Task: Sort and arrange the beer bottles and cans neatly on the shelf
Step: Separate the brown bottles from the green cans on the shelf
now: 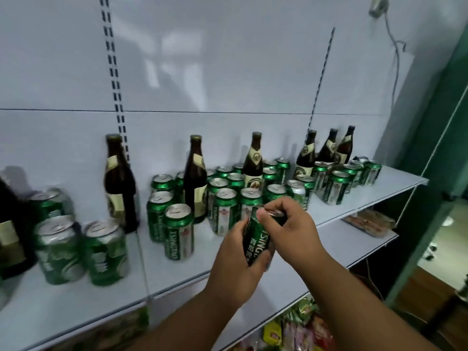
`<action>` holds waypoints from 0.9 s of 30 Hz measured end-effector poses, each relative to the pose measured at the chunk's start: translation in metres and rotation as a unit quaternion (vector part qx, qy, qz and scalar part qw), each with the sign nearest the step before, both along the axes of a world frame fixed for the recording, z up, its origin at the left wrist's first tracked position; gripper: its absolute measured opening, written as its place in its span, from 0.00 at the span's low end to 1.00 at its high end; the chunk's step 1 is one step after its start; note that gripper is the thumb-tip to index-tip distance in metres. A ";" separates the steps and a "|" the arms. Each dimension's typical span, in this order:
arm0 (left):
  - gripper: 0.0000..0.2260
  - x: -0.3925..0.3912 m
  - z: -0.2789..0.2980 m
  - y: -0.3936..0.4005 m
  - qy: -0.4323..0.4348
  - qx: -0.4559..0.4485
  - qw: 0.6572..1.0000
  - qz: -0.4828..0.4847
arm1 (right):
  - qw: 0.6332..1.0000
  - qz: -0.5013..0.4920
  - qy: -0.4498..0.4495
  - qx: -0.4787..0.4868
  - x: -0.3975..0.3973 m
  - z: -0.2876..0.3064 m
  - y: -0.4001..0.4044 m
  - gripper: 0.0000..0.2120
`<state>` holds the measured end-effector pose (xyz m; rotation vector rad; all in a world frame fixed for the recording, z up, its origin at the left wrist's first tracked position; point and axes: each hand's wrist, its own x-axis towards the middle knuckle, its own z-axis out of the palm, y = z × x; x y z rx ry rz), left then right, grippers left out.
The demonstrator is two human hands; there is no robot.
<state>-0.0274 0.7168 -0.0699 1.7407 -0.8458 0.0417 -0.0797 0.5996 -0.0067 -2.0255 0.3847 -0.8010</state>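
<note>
Sorting's barely getting going imo. Both hands are holding one green Tsingtao can point(255, 239) out over the shelf's point(354, 196) front edge: left hand point(236, 262) wrapping the body, right hand point(288, 219) pinching the top rim. Brown bottles point(195, 178) are still standing mixed in w/ loose cans point(178, 231) all along the back edge, no rows yet, so most of it's left.

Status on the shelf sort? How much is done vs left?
Early. Done: little; three brown bottles stand together at the far right. In hand: both hands, left and right, hold one green can above the shelf. Left: bottles and cans are mixed across the shelf, not grouped or in rows.
</note>
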 end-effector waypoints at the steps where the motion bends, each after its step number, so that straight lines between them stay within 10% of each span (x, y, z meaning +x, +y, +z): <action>1: 0.24 -0.002 0.003 -0.021 0.003 0.000 1.000 -0.013 | 1.000 -0.008 0.000 -0.005 -0.001 0.001 -0.021 0.06; 17: 0.26 0.031 -0.016 -0.300 0.035 -0.005 0.998 -0.057 | 0.982 -0.068 0.112 -0.136 0.015 0.003 -0.285 0.07; 27: 0.33 0.059 -0.015 -0.374 0.017 0.020 0.993 0.112 | 0.953 0.054 0.124 -0.272 0.076 0.029 -0.357 0.07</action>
